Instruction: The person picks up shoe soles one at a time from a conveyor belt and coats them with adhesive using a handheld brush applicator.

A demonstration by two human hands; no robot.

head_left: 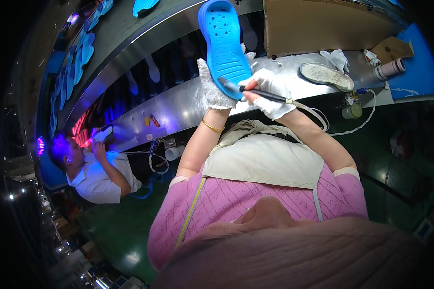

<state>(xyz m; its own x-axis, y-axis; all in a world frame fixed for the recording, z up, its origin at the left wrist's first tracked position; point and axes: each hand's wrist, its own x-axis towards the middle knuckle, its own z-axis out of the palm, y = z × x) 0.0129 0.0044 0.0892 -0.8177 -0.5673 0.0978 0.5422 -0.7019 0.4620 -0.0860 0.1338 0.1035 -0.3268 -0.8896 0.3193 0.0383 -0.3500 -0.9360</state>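
Observation:
My left hand (213,85), in a white cloth glove, holds a bright blue shoe sole (224,41) upright by its lower end, tread side toward me. My right hand (270,91), also gloved in white, grips a thin dark brush (255,90) whose tip touches the sole's lower edge. A white cord runs from the brush handle back past my right forearm. Both hands are raised above a shiny metal bench (178,103).
A worn grey sole (327,76) lies on the bench at right, near a crumpled white rag (336,59), a pink-capped container (389,68) and a small cup (352,111). A cardboard box (313,24) stands behind. Blue soles (84,50) ride a conveyor at left. Another person (94,168) works at lower left.

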